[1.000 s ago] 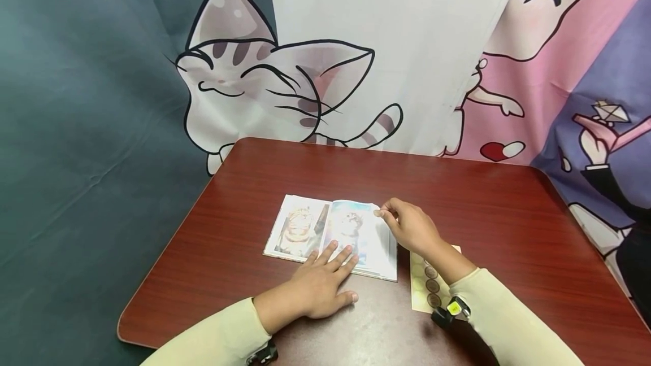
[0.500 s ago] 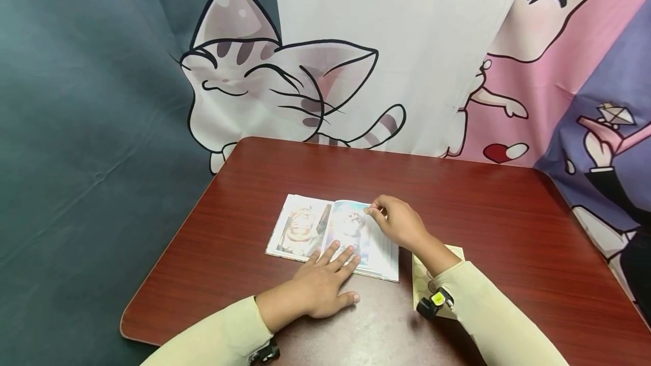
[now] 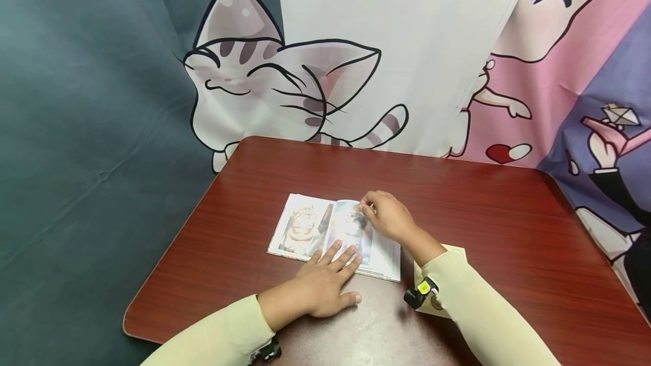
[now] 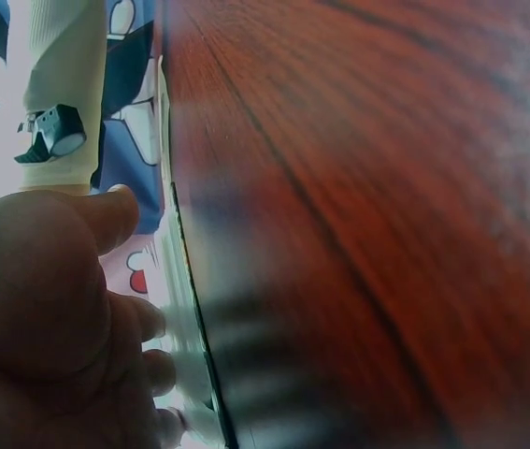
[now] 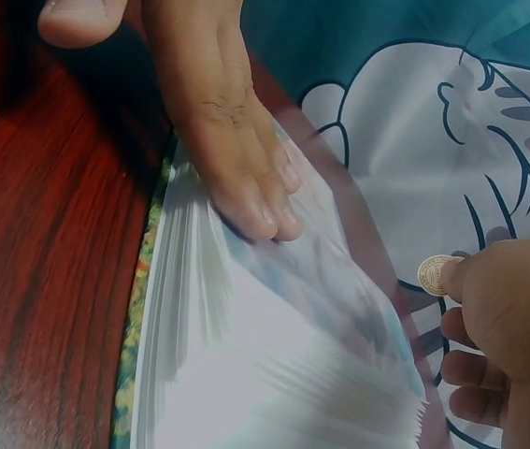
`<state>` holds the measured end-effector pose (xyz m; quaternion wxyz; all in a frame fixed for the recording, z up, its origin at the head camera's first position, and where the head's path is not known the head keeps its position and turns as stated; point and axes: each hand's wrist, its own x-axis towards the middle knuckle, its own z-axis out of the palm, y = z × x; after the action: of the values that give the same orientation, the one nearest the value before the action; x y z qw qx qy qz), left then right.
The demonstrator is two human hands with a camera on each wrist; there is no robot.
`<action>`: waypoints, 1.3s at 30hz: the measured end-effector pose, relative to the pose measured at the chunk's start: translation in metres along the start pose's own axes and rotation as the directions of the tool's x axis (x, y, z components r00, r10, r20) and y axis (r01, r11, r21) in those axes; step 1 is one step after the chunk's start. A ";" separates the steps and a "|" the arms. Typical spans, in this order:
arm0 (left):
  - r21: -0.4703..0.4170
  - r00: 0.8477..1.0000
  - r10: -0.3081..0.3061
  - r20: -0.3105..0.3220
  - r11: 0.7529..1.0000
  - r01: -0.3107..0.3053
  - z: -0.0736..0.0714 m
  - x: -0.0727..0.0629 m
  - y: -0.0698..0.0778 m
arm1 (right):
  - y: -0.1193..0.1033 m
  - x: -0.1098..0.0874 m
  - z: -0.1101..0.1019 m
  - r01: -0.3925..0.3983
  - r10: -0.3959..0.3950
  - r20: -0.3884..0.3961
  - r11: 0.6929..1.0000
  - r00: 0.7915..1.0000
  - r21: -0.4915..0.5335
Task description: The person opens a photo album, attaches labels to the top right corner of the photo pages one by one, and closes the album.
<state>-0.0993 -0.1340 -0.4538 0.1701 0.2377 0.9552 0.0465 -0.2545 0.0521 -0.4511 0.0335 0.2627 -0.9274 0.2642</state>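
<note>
An open book (image 3: pixel 387 258) with pale pages lies on the table, a kitten picture (image 3: pixel 348 222) showing on its right side. My left hand (image 3: pixel 328 290) rests on its lower edge, fingers spread and straight across the pages. Over the upper part of the kitten picture is my right hand (image 3: pixel 389 216). Its thumb and finger pinch a small round gold sticker (image 5: pixel 436 275), printed like a coin, in the right wrist view. Whether the sticker touches the page cannot be told. A yellowish sticker sheet (image 3: pixel 458 253) with round stickers lies partly hidden under my right forearm.
The reddish-brown wooden table (image 3: pixel 244 202) has rounded corners. Behind it hangs a backdrop curtain (image 3: pixel 432 61) with cartoon animals. A dark green curtain (image 3: pixel 91 157) hangs at the left.
My right hand has moved left over the book with the sticker, from the right page's outer edge to above the kitten picture. My left hand has stayed on the book.
</note>
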 end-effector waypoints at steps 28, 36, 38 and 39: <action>0.008 1.000 0.005 -0.009 1.000 -0.004 0.002 0.002 0.000 | -0.014 0.034 0.022 0.030 -0.025 0.071 0.997 0.997 -0.075; 0.012 1.000 0.005 -0.001 1.000 -0.005 0.002 0.000 0.000 | -0.016 0.041 0.032 0.034 -0.024 0.098 0.994 0.995 -0.105; 0.021 1.000 0.004 -0.007 1.000 -0.003 0.002 0.000 0.000 | -0.017 0.044 0.033 0.038 -0.027 0.102 0.993 0.994 -0.111; 0.026 1.000 0.003 -0.011 1.000 -0.003 0.002 0.000 0.000 | -0.017 0.046 0.033 0.040 -0.029 0.102 0.993 0.994 -0.114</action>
<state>-0.0988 -0.1338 -0.4557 0.1616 0.2409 0.9563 0.0358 -0.2825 0.0014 -0.4624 0.0067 0.2893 -0.9370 0.1957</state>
